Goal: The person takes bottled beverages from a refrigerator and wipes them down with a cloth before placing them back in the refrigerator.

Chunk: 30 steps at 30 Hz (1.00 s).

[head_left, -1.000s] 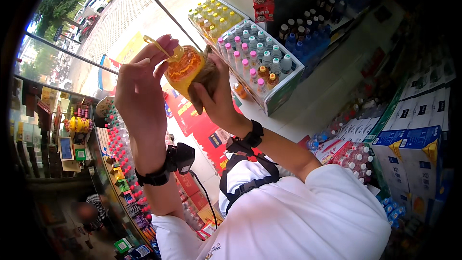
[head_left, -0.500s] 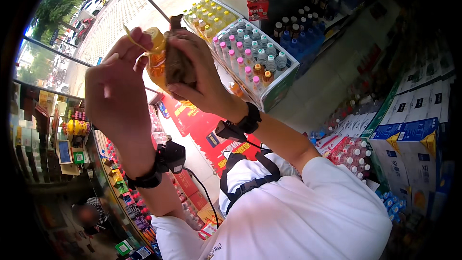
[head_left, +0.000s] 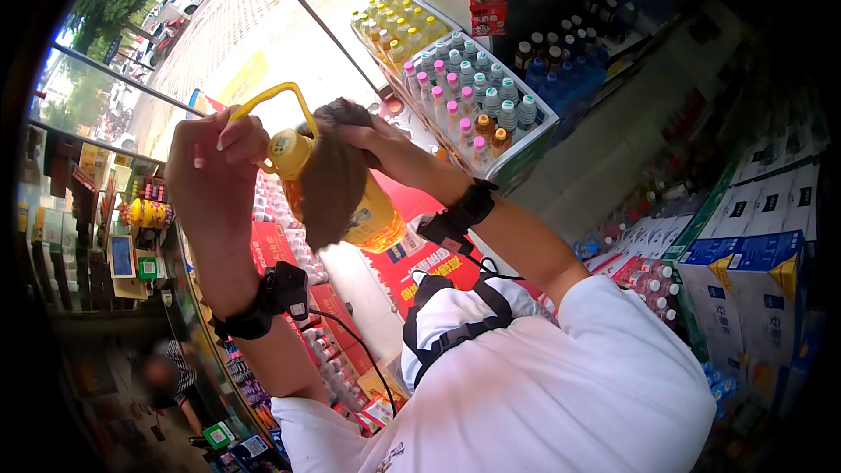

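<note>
In front of me is a large bottle of orange-yellow liquid (head_left: 378, 217), tilted, with its yellow cap (head_left: 289, 151) toward the upper left. A yellow carry handle (head_left: 279, 89) stands up in a loop by the cap. My left hand (head_left: 208, 184) is closed, its fingers pinching the handle's left end. Wrapped over the bottle's upper side is a brown cloth (head_left: 333, 180). My right hand (head_left: 392, 147) grips the cloth against the bottle; its fingertips are hidden behind the cloth.
Ahead, a crate of clear bottles (head_left: 521, 136) with pink, white and orange caps stands beside yellow-capped bottles (head_left: 399, 22). Stacked cartons (head_left: 745, 276) rise at right. Shelves of small goods (head_left: 140, 210) line the left. A person in a striped top (head_left: 175, 377) is at lower left.
The yellow handle has been pulled up from near the cap into a raised loop. The cloth has shifted across the bottle, and more of the bottle's lower part shows.
</note>
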{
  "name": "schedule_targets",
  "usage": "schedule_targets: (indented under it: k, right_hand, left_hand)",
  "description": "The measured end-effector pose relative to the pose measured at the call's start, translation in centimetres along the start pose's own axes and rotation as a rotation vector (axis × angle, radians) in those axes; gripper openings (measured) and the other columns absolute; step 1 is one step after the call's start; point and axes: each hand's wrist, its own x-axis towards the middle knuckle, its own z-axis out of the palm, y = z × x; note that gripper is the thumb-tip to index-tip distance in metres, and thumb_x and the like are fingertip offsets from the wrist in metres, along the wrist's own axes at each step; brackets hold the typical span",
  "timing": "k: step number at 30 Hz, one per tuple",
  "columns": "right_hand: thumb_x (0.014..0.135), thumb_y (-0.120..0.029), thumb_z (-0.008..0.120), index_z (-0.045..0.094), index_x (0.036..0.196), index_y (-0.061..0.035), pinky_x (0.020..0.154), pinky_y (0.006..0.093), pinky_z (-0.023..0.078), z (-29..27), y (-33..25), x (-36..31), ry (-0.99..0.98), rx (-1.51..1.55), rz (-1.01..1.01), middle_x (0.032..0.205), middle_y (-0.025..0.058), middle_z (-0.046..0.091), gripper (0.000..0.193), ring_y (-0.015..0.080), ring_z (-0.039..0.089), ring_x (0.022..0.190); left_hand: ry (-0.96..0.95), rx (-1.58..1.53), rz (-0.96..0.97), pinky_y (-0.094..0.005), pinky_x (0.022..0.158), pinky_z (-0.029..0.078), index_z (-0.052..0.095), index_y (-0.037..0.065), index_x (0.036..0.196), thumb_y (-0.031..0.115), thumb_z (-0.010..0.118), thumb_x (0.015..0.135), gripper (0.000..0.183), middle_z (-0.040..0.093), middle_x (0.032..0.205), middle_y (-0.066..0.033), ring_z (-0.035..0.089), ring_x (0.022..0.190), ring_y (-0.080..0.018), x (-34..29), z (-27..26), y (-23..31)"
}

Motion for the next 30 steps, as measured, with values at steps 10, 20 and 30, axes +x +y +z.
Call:
schedule_targets:
  k: [10,20,30]
  right_hand:
    - [0.095,-0.031,0.050,0.034,0.135,-0.0025,0.099,0.0264,0.040,-0.1,1.2,-0.7,-0.352,0.160,0.365,0.129,0.0065,0.047,0.052,0.0109,0.047,0.116]
    - [0.054,-0.017,0.088,0.030,0.138,-0.0031,0.105,0.0314,0.033,0.2,-1.1,-4.9,-0.517,-0.368,0.213,0.134,0.0084,0.042,0.103,0.0147,0.040,0.123]
    - [0.070,-0.015,0.079,0.034,0.136,-0.0055,0.094,0.0331,0.044,4.3,3.4,-5.8,-0.225,-0.156,0.219,0.122,0.0069,0.053,0.080,0.0147,0.051,0.111]
  left_hand:
    - [0.046,0.313,-0.105,-0.0266,0.053,0.025,0.029,0.013,0.055,0.015,0.038,0.088,0.034,0.025,0.051,0.0041,0.024,0.047,-0.0085,-2.9,0.5,0.3]
    - [-0.096,0.301,-0.055,-0.0266,0.054,0.026,0.027,0.014,0.054,0.018,0.040,0.090,0.038,0.026,0.054,0.0025,0.027,0.048,-0.0096,-3.4,2.3,1.0]
    - [-0.001,0.397,-0.166,-0.0243,0.078,0.045,0.058,0.006,0.096,0.043,0.053,0.090,0.037,0.055,0.083,-0.0039,0.056,0.081,-0.0119,-1.9,-4.1,1.1]
